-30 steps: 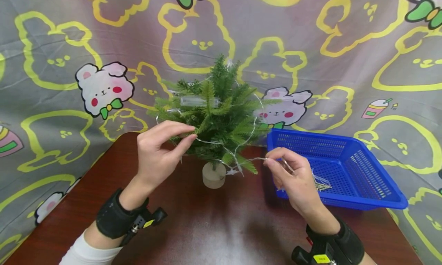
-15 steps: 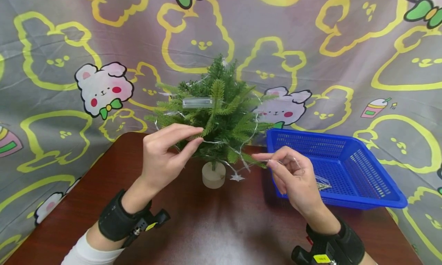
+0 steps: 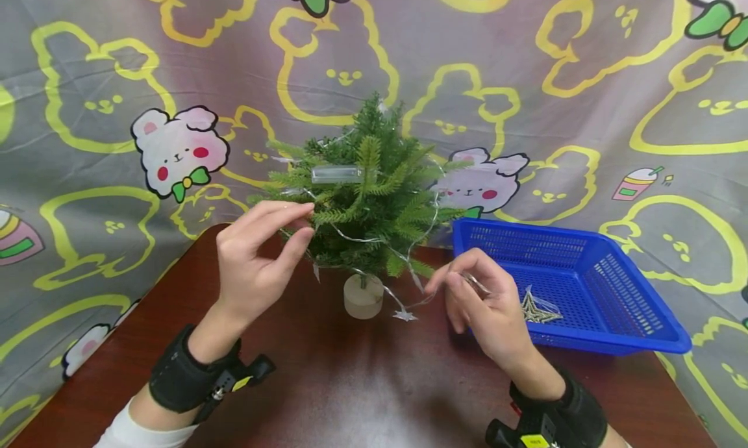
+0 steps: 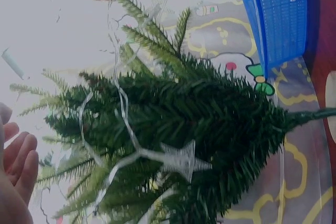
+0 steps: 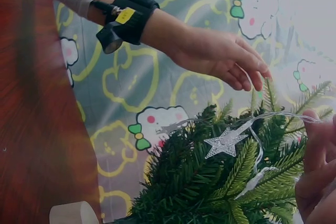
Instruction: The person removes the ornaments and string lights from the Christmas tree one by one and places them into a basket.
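Note:
A small artificial Christmas tree (image 3: pixel 374 201) stands on a round wooden base (image 3: pixel 363 297). String lights (image 3: pixel 356 239) with clear stars loop around its branches. My left hand (image 3: pixel 260 256) is at the tree's left side, its thumb and fingers apart beside a branch and holding nothing. On the right, my right hand (image 3: pixel 482 305) pinches the string lights' wire between thumb and forefinger. A clear star (image 3: pixel 404 315) hangs from that wire just right of the base; a clear star (image 5: pixel 227 141) also shows in the right wrist view. A clear plastic box (image 3: pixel 336 174) sits among the upper branches.
Right of the tree, a blue plastic basket (image 3: pixel 619 334) stands on the brown table (image 3: pixel 350 396). Inside it lie a gold star ornament (image 3: pixel 539 310) and some clear plastic. A patterned cloth (image 3: pixel 222 45) hangs behind the table.
My left hand first moved slightly right, then drew back left, and its fingertips parted from the wire. My right hand moved a little down and left with the wire; the star by the base hangs lower.

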Tool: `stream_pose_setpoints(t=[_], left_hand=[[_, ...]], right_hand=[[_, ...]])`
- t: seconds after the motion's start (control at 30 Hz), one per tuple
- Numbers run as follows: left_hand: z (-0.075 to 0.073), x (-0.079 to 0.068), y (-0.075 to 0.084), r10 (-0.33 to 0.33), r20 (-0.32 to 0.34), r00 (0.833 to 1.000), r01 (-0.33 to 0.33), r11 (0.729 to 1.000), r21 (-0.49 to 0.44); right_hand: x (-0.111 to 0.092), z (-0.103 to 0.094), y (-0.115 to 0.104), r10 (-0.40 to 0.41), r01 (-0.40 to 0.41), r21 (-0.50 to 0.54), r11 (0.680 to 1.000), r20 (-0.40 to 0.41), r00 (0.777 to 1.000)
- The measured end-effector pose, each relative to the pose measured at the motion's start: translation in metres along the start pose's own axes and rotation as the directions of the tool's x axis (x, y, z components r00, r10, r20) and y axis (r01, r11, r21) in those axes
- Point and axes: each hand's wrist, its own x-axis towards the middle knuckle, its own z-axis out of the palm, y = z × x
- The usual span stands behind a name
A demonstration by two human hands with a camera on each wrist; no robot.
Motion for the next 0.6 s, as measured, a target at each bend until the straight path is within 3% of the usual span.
stream_pose_setpoints(t=[0.13, 0.27, 0.47, 0.6], left_hand=[[-0.006, 0.000, -0.007, -0.045, -0.105, 0.993, 0.046, 0.999, 0.008], [-0.012, -0.001, -0.015, -0.098, -0.167, 0.981, 0.111, 0.991, 0.072], [-0.020, -0.003, -0.028, -0.207, -0.165, 0.964, 0.235, 0.956, 0.175], [-0.022, -0.004, -0.036, -0.281, -0.130, 0.951, 0.304, 0.928, 0.215]], right_hand=[[-0.002, 0.003, 0.002, -0.097, 0.097, -0.093, 0.991, 0.006, 0.995], [-0.004, 0.007, 0.005, -0.224, 0.225, -0.138, 0.964, 0.029, 0.974], [-0.005, 0.016, 0.005, -0.380, 0.389, -0.206, 0.898, 0.081, 0.921], [-0.006, 0.023, 0.004, -0.395, 0.407, -0.309, 0.859, 0.102, 0.913]])
